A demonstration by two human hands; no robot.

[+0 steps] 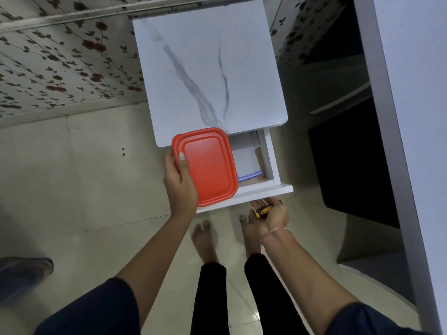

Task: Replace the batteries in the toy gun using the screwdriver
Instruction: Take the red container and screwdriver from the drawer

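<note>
Standing barefoot on the tiled floor (96, 180), a person faces a small white marbled cabinet (208, 68) with its drawer (271, 165) pulled open. The left hand (180, 182) has its grip clenched on the edge of a red lidded box (208, 165), held over the drawer. The right hand (271, 213), below the drawer front, grasps a yellow-and-black screwdriver (263, 211). Paper and a bag lie inside the drawer.

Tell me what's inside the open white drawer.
The open white drawer shows white paper, a blue-edged item and something brown. The red plastic lidded container, held by the left hand, covers the rest.
</note>
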